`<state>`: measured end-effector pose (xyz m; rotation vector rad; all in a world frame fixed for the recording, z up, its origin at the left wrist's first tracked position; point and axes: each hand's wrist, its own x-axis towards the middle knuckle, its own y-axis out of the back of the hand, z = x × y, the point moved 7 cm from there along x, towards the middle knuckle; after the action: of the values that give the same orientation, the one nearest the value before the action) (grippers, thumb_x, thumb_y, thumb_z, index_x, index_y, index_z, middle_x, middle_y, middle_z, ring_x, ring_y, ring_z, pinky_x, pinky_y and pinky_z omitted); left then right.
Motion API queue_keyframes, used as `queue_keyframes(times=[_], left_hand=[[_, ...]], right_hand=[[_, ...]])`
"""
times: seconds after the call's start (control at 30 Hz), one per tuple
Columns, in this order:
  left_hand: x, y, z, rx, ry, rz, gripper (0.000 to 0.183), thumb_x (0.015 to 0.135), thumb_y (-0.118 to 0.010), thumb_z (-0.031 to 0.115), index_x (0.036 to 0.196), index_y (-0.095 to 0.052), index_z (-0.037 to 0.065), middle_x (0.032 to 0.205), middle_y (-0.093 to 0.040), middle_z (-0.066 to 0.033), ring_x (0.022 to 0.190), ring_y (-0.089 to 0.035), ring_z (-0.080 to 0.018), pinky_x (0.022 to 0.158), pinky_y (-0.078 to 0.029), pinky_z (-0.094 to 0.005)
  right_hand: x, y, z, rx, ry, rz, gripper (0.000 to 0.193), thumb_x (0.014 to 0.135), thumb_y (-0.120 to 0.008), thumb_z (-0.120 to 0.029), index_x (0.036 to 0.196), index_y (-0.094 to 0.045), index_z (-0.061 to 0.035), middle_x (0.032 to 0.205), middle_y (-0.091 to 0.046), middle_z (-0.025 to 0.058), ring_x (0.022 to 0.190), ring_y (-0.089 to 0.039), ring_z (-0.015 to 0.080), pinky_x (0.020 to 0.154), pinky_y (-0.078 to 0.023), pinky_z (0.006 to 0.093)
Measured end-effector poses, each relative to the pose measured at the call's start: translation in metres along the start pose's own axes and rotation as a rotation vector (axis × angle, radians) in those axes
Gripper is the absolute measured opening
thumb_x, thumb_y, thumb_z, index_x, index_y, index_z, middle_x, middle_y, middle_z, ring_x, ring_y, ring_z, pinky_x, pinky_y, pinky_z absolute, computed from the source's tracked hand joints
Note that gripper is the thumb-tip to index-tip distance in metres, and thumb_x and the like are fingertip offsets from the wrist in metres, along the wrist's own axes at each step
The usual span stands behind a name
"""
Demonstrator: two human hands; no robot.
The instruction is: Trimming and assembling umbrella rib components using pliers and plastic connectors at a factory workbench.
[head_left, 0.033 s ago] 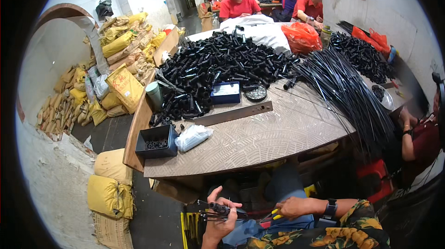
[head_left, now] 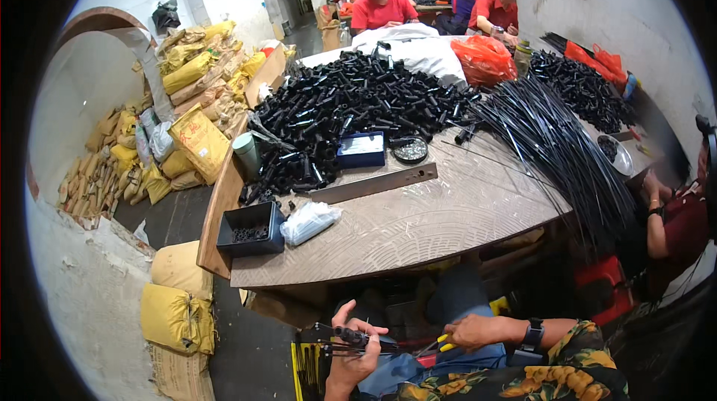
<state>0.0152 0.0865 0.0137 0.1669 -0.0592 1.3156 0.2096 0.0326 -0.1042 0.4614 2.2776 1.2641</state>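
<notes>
My left hand (head_left: 357, 343) clamped a black plastic-looking tube (head_left: 349, 335), axis roughly left-to-right; rightward, my right hand (head_left: 470, 331) clamped a yellow-handled metal tool (head_left: 446, 343)

The right grip (head_left: 467, 332) covers part of a yellow-handled tool (head_left: 446, 340), its tip too small to tell. The left grip (head_left: 355, 358) partly hides a black tube (head_left: 348, 334); the left forearm (head_left: 338, 390) is cut off below. The view's dark rim crops a co-worker (head_left: 677, 226) at right.
</notes>
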Motion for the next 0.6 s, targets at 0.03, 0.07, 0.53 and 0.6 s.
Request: queue_keyframes(times=[0.03,0.07,0.53,0.6], left_hand=[[0.0,0.0,0.001,-0.001,0.0,-0.009,0.059,0.076,-0.049,-0.003,0.128,-0.02,-0.001,0.072,-0.049,-0.0068,0.078,-0.062,-0.0231,0.074,-0.047,-0.0327],[0.0,0.003,0.002,0.033,-0.006,0.012,0.061,0.076,-0.049,-0.002,0.129,-0.02,-0.002,0.071,-0.049,-0.0063,0.077,-0.063,-0.023,0.074,-0.047,-0.032],[-0.006,-0.024,-0.003,-0.039,0.058,-0.207,0.079,0.075,-0.055,0.005,0.134,-0.003,-0.003,0.067,-0.049,-0.0063,0.079,-0.063,-0.0247,0.088,-0.044,-0.0404],[-0.01,-0.026,0.006,-0.15,0.034,-0.196,0.064,0.078,-0.055,0.005,0.132,-0.021,-0.003,0.082,-0.056,-0.0113,0.09,-0.06,-0.0249,0.091,-0.041,-0.0383]], right_hand=[[-0.002,0.008,0.004,0.01,-0.027,0.038,0.026,0.079,-0.056,-0.021,0.097,-0.058,-0.0017,0.095,-0.054,0.0153,0.082,-0.058,0.0331,0.062,-0.049,0.0426],[-0.002,0.014,0.006,0.01,-0.035,0.042,0.026,0.079,-0.056,-0.021,0.097,-0.058,-0.0017,0.095,-0.054,0.0153,0.082,-0.058,0.0331,0.062,-0.049,0.0426],[0.087,0.054,-0.017,1.213,0.109,0.248,0.034,0.074,-0.072,-0.026,0.089,-0.051,-0.0032,0.076,-0.049,-0.0002,0.072,-0.043,0.0091,0.062,-0.037,0.0271],[0.088,0.054,-0.022,1.226,0.198,0.278,0.032,0.075,-0.071,-0.024,0.088,-0.052,-0.0028,0.075,-0.049,-0.0008,0.072,-0.043,0.0089,0.062,-0.036,0.0273]])
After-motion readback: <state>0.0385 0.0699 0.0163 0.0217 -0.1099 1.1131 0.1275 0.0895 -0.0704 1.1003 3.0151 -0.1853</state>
